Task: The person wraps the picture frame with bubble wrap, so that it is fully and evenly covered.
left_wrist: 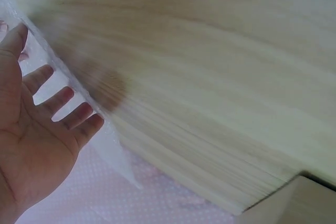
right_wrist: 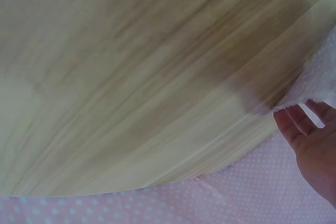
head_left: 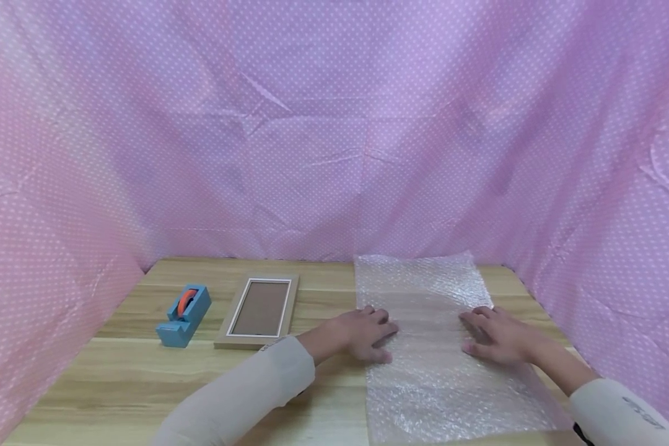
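A sheet of clear bubble wrap [head_left: 424, 384] lies lengthwise over the right part of the table, from the back edge toward the front. My left hand [head_left: 368, 334] touches its left margin, palm down with the fingers spread; in the left wrist view the fingertips [left_wrist: 94, 121] meet the sheet's edge. On the opposite margin rests my right hand [head_left: 502, 337], its fingers extended over the wrap. The right wrist view shows only part of that hand [right_wrist: 317, 150], with the fingertips against a corner of the bubble wrap [right_wrist: 315, 80].
Left of the wrap, a wooden picture frame [head_left: 294, 297] with a white inner border lies flat. Farther left stands a blue tape dispenser [head_left: 174, 333] with an orange roll core [head_left: 186, 302]. A pink dotted curtain [head_left: 334, 155] encloses the wood-grain table [head_left: 117, 378] at the back and sides.
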A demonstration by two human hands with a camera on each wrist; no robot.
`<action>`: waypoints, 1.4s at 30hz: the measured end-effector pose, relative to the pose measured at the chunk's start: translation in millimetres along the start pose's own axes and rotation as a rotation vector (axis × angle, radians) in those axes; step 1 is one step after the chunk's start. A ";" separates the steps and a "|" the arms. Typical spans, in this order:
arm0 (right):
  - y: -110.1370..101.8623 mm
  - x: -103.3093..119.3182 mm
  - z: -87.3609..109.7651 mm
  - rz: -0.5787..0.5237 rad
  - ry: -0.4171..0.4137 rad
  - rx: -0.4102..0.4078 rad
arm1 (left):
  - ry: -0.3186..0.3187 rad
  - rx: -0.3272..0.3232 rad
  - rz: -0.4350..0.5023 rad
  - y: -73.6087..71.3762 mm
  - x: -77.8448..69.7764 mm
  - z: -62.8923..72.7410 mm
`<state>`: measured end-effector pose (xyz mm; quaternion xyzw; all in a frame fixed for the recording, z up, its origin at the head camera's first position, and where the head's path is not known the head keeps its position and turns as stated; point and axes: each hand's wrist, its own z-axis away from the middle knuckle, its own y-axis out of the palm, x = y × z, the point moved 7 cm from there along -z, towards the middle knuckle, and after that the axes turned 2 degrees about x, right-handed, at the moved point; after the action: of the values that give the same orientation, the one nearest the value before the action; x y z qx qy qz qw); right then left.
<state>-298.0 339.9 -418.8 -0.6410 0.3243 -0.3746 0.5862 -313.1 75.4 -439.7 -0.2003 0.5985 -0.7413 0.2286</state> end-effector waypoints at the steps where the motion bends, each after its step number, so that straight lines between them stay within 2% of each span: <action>1: 0.3 0.9 -1.2 0.002 -0.002 0.000 | 0.000 -0.005 -0.004 0.7 0.8 1.0; 5: 1.6 5.7 -7.7 0.010 -0.012 0.007 | -0.001 -0.021 0.002 3.7 5.7 8.3; 17: 4.1 29.4 -28.9 0.007 -0.034 0.046 | 0.008 -0.039 -0.005 4.8 19.6 41.8; 25: 9.8 44.6 -41.5 0.013 -0.058 0.083 | 0.009 -0.035 0.052 3.2 30.4 64.6; 28: 12.6 48.3 -43.3 -0.013 -0.046 0.120 | 0.017 -0.041 0.062 2.4 33.0 70.9; 34: 12.2 57.1 -45.6 -0.041 -0.056 0.187 | 0.036 -0.052 0.021 2.7 31.4 77.9; 42: 2.0 66.7 -53.0 0.003 -0.143 0.147 | 0.013 -0.040 -0.006 4.8 25.4 78.0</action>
<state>-309.7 255.7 -412.5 -0.6210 0.2543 -0.3499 0.6537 -288.8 -2.2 -427.9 -0.2015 0.6141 -0.7312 0.2184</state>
